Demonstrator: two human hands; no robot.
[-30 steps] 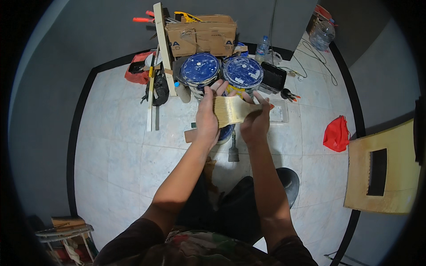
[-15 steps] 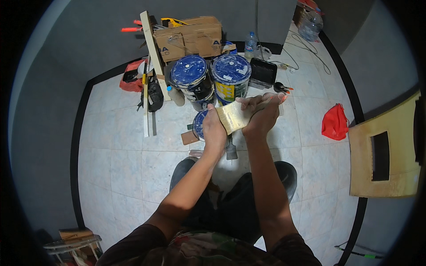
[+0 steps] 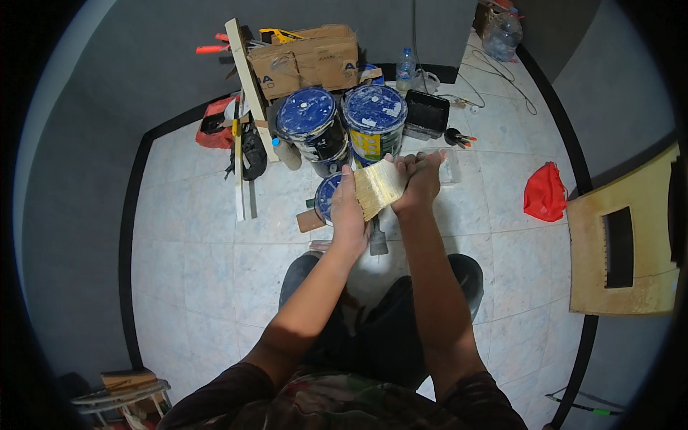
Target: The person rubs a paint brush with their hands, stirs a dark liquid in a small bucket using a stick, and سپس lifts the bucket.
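A wide paintbrush with pale yellowish bristles is held up in front of me, over the floor between the paint buckets and my knees. My right hand is closed round its handle end, which the fingers mostly hide. On the other side, my left hand is held upright with its fingers stretched out, its palm against the bristle tips. Just behind that hand, a smaller blue-lidded bucket is partly covered. Below the brush, a dark flat-ended tool lies on the floor, partly hidden by my left hand.
Two large blue-lidded paint buckets stand ahead, with a cardboard box behind them. To their right are a black tray and a water bottle. A red bag and a yellowish panel are at the right.
My right hand has come slightly down and left, with its fingers more curled round the brush. The bristles stay against my left palm. The whole view has shifted slightly.
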